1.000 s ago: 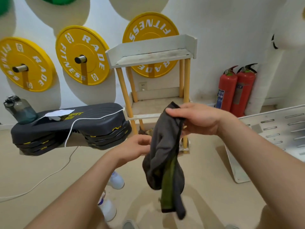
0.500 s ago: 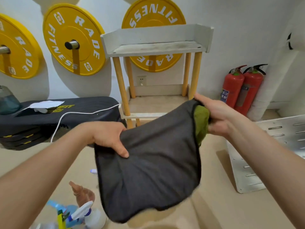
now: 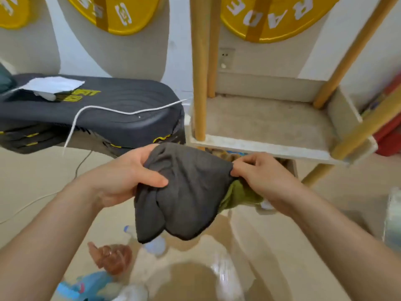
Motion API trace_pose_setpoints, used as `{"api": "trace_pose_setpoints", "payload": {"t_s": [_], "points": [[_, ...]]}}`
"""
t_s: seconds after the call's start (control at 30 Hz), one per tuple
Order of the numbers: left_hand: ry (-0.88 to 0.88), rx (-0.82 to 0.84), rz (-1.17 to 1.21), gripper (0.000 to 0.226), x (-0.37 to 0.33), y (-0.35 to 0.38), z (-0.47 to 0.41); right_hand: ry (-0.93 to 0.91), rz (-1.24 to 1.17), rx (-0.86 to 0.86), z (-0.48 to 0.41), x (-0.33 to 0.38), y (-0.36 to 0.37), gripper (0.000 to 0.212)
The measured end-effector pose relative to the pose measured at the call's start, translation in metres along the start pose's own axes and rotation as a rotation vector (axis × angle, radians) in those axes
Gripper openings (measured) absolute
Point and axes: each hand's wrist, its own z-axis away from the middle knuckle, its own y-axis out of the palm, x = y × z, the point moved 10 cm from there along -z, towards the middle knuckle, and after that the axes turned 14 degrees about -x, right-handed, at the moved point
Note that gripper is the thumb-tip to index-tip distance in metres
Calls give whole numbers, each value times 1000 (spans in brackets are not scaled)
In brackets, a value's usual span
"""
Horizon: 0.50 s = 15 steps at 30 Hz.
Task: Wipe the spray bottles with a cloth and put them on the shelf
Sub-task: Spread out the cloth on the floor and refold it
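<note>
Gripping cloth (image 3: 186,192) with left hand (image 3: 128,177) and right hand (image 3: 258,172), fingers clamped, bunching it for wiping; spray bottles (image 3: 110,257) at 7 o'clock.

Matt grey cloth (image 3: 186,192), wooden shelf (image 3: 267,146)

On the wall ahead of you hang three yellow weight plates, all cut off by the top edge: one at the far left (image 3: 10,9), one left of centre (image 3: 112,11), and one to the right (image 3: 271,18) with white letters reading upside down. Below that right plate sits a white wall socket (image 3: 225,58). To your left is a black step platform (image 3: 121,105) with yellow markings. A white sheet (image 3: 54,84) lies on its top, and a white cable (image 3: 72,127) runs across it and drops over the near edge toward the beige floor (image 3: 43,170). At the far right you can make out something red (image 3: 390,135) — blurred, low against the wall.
</note>
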Motion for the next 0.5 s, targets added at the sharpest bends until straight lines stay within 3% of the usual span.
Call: {"api": "trace_pose_setpoints", "payload": {"t_s": [0.1,0.2,0.27,0.37,0.5], "points": [[121,-309,-67,60,-29,-50,-1,54,-189,-28,-1,48,28,1],[181,-205,-65,78,-61,-42,8,32,-255,27,7,110,65,16],[280,-305,-270,83,-83,-51,8,-11,-268,90,15,153,83,20],[267,-642,-510,68,-121,-91,6,-40,-323,214,23,202,95,29],[228,-660,-428,44,-171,-96,-20,-5,-318,177,15,227,77,64]]}}
